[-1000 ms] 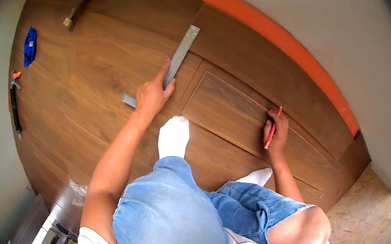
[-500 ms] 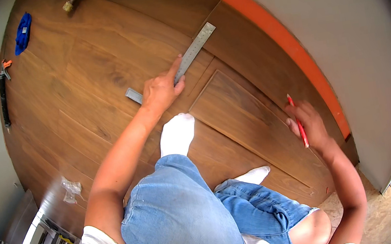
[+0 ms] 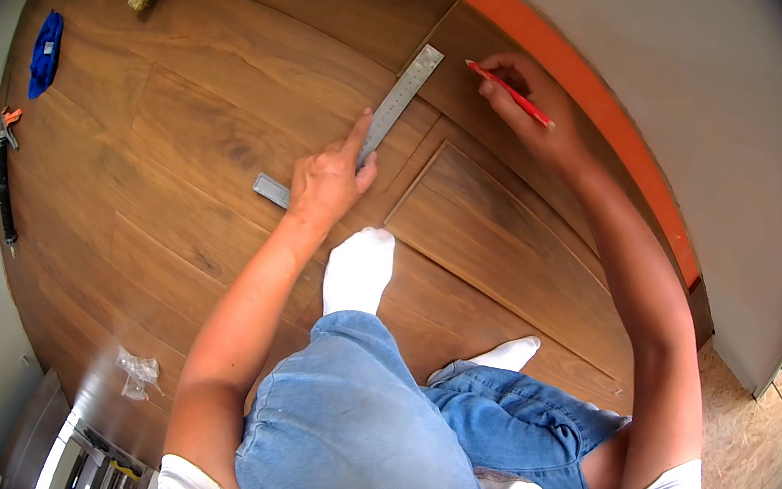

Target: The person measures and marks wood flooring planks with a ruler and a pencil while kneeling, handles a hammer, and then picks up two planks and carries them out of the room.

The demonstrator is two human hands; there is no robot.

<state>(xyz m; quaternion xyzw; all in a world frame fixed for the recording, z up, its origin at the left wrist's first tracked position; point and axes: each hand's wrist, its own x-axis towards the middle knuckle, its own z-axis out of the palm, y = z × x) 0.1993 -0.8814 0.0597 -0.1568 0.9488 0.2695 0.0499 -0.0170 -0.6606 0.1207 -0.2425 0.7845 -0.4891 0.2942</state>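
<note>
My left hand (image 3: 326,185) presses a metal try square (image 3: 402,98) onto a brown wood plank, index finger stretched along the blade and thumb at its other edge. The square's thicker stock (image 3: 271,190) shows to the left of the hand; its middle is covered by my fingers. A red pencil (image 3: 516,96) is gripped in my right hand (image 3: 533,112), its tip pointing up and left, a little right of the blade's far end. Whether the tip touches the wood I cannot tell. A loose plank (image 3: 501,238) lies on the floor below the square.
An orange strip (image 3: 580,85) runs along the right wall. At the far left lie a blue cloth-like item (image 3: 45,55) and a black caulking gun with an orange part (image 3: 5,191). Crumpled clear plastic (image 3: 138,373) is at lower left. My white-socked foot (image 3: 359,267) rests near the square.
My right hand has moved up and away from me with the red pencil, from beside the loose plank to near the square's far end. The left hand stays on the square.
</note>
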